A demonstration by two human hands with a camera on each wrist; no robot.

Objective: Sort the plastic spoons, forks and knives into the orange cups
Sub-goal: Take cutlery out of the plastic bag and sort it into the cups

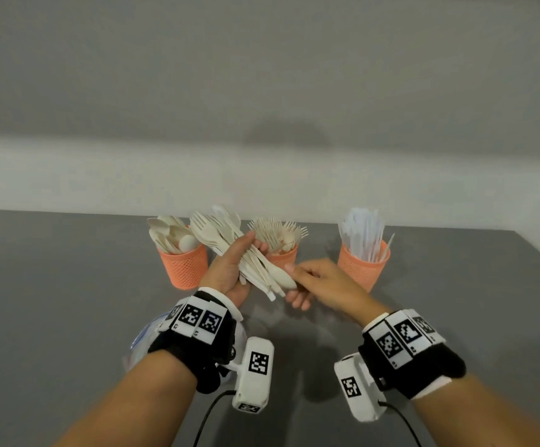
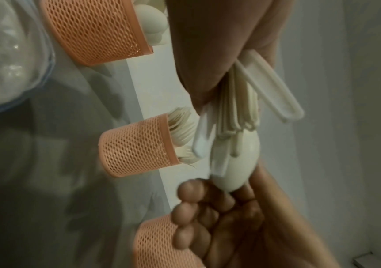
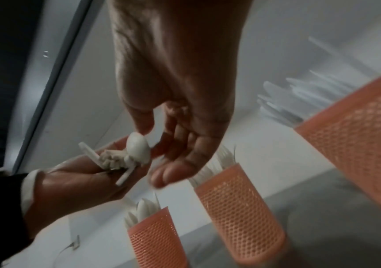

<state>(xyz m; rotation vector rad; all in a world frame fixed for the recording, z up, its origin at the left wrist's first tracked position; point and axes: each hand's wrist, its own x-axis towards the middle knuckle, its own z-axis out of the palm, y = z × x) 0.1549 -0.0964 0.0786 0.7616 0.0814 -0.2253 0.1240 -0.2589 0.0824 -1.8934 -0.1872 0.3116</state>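
Observation:
My left hand [image 1: 255, 241] grips a mixed bundle of white plastic cutlery [image 1: 246, 253] above the grey table, fork heads pointing away from me. One spoon [image 1: 281, 277] lies reversed, its bowl at the near end. My right hand [image 1: 294, 285] pinches that bowl [image 3: 137, 147], thumb on top and fingers beneath. Three orange mesh cups stand behind. The left cup [image 1: 183, 266] holds spoons, the middle cup [image 1: 283, 258] forks, the right cup [image 1: 362, 266] clear knives. In the left wrist view the bundle [image 2: 237, 108] fans out of my fist.
A clear bag or container with white contents [image 2: 6, 54] lies on the table [image 1: 68, 301] under my left forearm. A pale wall [image 1: 262, 175] rises just behind the cups. Wrist cameras and their cables hang below both wrists.

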